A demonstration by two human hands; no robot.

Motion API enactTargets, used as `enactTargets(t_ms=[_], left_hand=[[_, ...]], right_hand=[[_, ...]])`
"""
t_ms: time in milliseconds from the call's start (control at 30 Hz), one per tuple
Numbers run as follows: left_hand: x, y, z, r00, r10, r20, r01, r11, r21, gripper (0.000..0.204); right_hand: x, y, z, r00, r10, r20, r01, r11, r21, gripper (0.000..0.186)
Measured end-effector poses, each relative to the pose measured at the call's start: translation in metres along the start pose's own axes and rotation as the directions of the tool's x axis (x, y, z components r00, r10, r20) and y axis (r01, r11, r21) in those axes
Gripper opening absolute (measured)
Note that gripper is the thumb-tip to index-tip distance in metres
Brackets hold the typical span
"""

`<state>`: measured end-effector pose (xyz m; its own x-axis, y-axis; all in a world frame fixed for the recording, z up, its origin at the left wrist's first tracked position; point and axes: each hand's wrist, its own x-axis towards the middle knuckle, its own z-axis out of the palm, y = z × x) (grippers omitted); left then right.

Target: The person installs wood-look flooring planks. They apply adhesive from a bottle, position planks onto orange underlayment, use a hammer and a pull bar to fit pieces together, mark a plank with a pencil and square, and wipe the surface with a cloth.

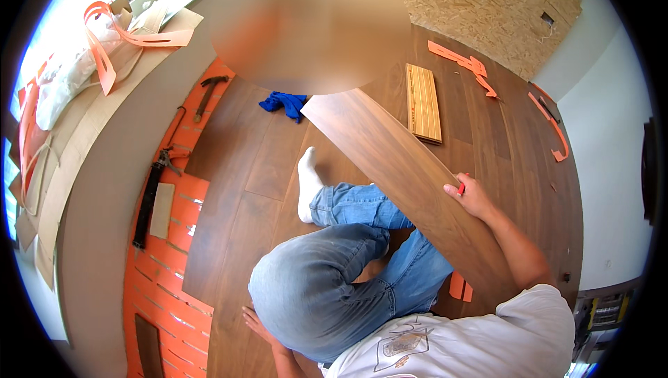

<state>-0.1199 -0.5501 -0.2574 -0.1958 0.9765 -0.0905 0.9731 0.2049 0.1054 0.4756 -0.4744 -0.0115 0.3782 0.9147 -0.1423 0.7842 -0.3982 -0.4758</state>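
My right hand (472,197) grips the edge of a long brown floor plank (410,176), which slants across my legs from the upper middle to beside my right arm. A small red object (461,188), perhaps a pencil or marker, shows between that hand's fingers. Down at the left, my left hand (257,324) lies on the laid wood floor (236,273) beside my bent knee, fingers stretched out and holding nothing. Part of that hand is hidden behind the knee.
Orange slotted underlayment (167,273) along the left wall bears a hammer (207,97), a black caulking gun (149,197) and short wood strips. A blue cloth (284,104), a striped wood block (423,103) and orange scraps (459,58) lie beyond the plank. The upper middle is blurred.
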Motion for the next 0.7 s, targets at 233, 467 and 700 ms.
enactTargets(t_ms=[233, 467, 700], left_hand=[[0.004, -0.001, -0.009, 1.0, 0.015, 0.019, -0.016, 1.0, 0.004, 0.074], [0.061, 0.057, -0.01, 0.97, 0.245, -0.007, -0.245, 0.968, -0.045, 0.071], [0.118, 0.18, -0.02, 0.736, 0.675, -0.06, -0.677, 0.736, -0.017, 0.068]], right_hand=[[0.01, -0.011, 0.014, 1.0, -0.002, 0.025, 0.003, 1.0, -0.02, 0.054], [-0.007, -0.002, -0.027, 0.999, 0.034, -0.03, -0.033, 0.998, 0.049, 0.052], [0.018, -0.004, 0.061, 0.973, -0.209, -0.103, 0.214, 0.976, 0.042, 0.054]])
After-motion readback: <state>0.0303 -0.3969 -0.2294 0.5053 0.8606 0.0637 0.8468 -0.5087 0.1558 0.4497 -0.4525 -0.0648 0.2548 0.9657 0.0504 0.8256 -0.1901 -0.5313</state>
